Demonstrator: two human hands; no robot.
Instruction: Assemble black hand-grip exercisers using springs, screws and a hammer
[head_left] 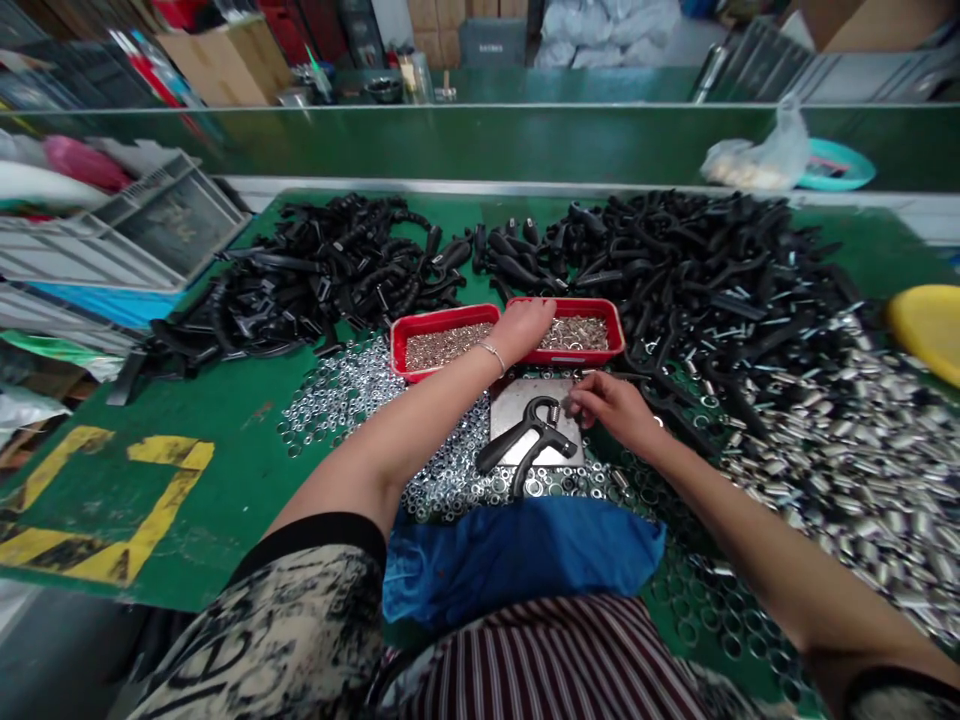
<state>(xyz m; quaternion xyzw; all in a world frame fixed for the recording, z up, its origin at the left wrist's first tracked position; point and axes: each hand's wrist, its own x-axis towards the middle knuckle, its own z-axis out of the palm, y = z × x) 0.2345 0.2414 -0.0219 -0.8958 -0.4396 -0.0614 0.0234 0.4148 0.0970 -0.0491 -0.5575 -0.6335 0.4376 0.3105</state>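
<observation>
The person's left hand (527,325), a beaded bracelet (493,352) at its wrist, reaches over the near-centre end of a red, rectangular, shallow tray (614,350) filled with tiny metallic pieces. Its fingers bend downward; their tips are hidden, so whether they grip anything cannot be told. The right hand (615,408) has its fingers curled and the thumb drawn close to them, just beside a short silvery cylinder (553,413) on a matte black, curved-handled grip (501,447). Whether it pinches something small cannot be made out. That grip lies on a flat, dull-silver metal plate (504,400), its lower handle overhanging the near edge onto loose, shiny metal rings (442,478). A second red tray (442,316) holds fine, brassy-looking grains. Beyond, smooth black curved parts (690,240) lie tangled on the scuffed green tabletop (247,400); glossy, barrel-shaped metal pieces (885,480) spread at the right.
</observation>
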